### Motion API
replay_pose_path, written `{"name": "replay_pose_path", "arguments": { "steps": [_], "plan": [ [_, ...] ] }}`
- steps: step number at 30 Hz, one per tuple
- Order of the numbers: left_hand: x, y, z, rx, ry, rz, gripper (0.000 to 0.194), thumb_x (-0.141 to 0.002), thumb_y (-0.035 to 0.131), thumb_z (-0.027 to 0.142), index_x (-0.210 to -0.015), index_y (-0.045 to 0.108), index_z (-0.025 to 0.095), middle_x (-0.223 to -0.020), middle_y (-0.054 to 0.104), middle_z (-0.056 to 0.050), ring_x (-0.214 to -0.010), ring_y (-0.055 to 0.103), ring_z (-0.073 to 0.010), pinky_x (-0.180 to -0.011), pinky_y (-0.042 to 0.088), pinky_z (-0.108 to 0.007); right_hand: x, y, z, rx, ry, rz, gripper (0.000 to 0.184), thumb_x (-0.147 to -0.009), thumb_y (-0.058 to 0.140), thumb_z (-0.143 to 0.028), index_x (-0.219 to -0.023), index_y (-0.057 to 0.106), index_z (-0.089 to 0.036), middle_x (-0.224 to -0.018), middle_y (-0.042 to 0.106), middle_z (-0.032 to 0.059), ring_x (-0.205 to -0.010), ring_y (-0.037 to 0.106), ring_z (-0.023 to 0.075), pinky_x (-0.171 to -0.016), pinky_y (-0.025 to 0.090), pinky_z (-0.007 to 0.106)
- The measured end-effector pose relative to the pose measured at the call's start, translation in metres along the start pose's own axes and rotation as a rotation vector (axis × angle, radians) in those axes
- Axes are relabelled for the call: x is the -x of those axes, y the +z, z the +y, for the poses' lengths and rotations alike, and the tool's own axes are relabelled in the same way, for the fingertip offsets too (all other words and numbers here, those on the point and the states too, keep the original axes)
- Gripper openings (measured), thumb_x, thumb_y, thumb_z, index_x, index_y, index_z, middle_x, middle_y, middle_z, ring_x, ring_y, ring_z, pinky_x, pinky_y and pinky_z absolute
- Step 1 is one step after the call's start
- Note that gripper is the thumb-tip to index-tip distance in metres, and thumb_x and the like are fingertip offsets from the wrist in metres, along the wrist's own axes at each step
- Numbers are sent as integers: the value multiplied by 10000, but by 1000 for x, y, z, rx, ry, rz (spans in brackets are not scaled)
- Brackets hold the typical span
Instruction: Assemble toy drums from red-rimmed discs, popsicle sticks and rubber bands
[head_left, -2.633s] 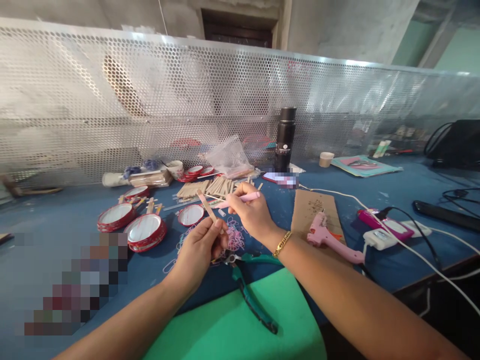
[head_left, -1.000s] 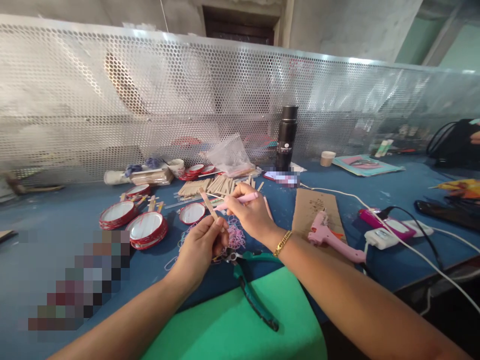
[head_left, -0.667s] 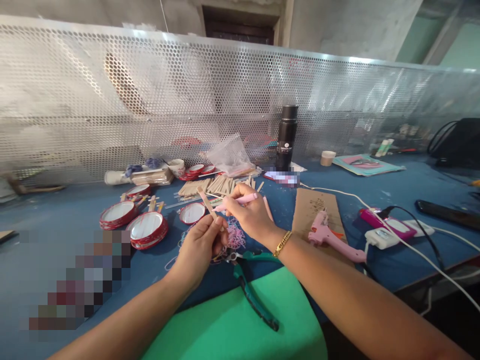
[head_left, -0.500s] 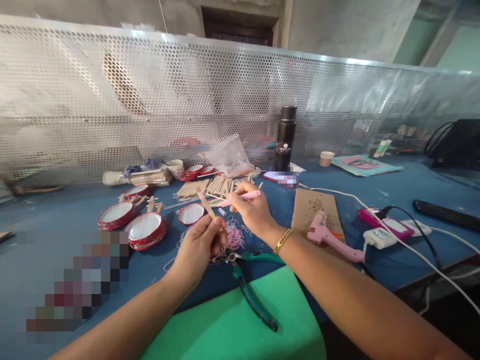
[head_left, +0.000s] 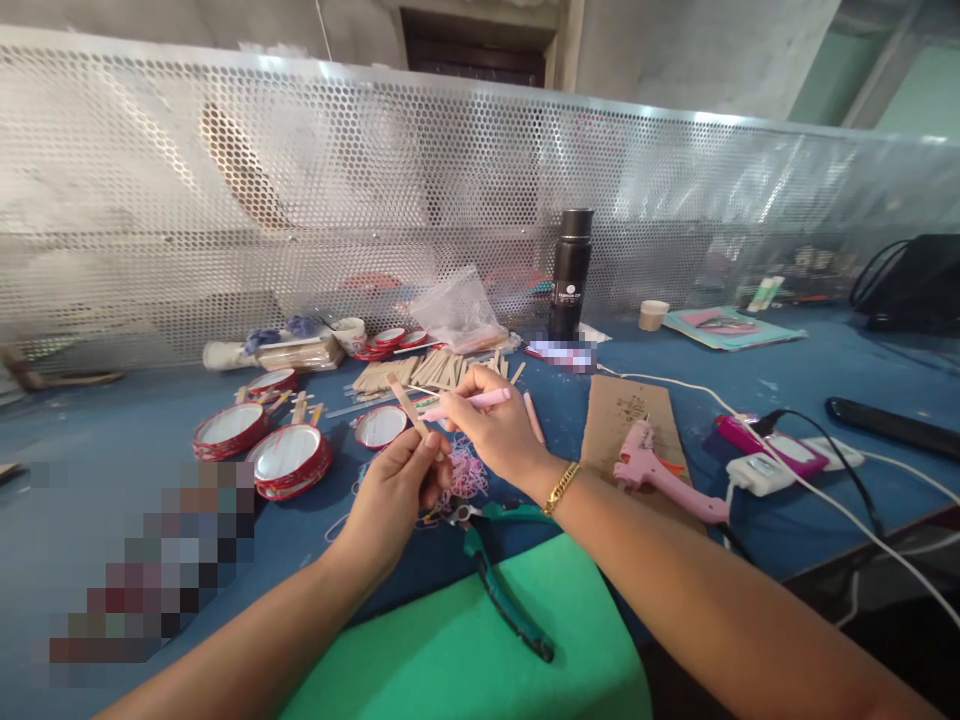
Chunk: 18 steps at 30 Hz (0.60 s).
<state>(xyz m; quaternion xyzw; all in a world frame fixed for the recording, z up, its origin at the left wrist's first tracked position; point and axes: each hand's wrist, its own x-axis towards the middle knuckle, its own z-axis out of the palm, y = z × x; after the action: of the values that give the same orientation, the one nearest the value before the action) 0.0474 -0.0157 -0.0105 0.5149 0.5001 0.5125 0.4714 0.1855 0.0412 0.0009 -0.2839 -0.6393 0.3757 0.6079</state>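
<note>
Near the front edge of the worktop (head_left: 750,380), my left hand (head_left: 397,482) pinches a wooden stick (head_left: 406,402), my right hand (head_left: 491,422) a pink pen (head_left: 489,398).

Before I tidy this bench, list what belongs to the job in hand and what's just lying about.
In the job:
wooden stick, left hand
pink pen, right hand

Seemingly lying about:
black bottle
small cup
glue gun
green-handled pliers
</note>
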Motion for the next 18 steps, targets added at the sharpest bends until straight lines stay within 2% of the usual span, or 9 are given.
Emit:
{"name": "replay_pose_path", "arguments": {
  "steps": [5, 11, 18],
  "plan": [
    [1, 1, 1, -1, -7, 4, 444, -783, 713, 620, -813, 621, 186, -556, 580, 51, -448, 401, -75, -456, 278, -205, -2, -2, 0, -30, 32, 43, 251, -865, 656, -312, -662, 529, -236, -580, 613, -51, -564, 574, 131, -603, 453, 269],
    [1, 2, 2, -3, 1, -2, 429, -787, 714, 609, -791, 621, 190, -566, 583, 45, -452, 409, -78, -459, 282, -207, -1, -1, -1, 26, 22, 2, 255, -875, 657, -311, -662, 538, -235, -616, 634, -41, -614, 606, 142, -648, 481, 280],
    [2, 3, 4, -1, 6, 6, 425, -793, 713, 605, -807, 620, 191, -564, 583, 45, -451, 403, -79, -459, 283, -208, -1, -1, -2, -7, 19, 43, 273, -880, 658, -312, -656, 522, -237, -597, 620, -46, -593, 584, 138, -635, 469, 278]
  ]
}}
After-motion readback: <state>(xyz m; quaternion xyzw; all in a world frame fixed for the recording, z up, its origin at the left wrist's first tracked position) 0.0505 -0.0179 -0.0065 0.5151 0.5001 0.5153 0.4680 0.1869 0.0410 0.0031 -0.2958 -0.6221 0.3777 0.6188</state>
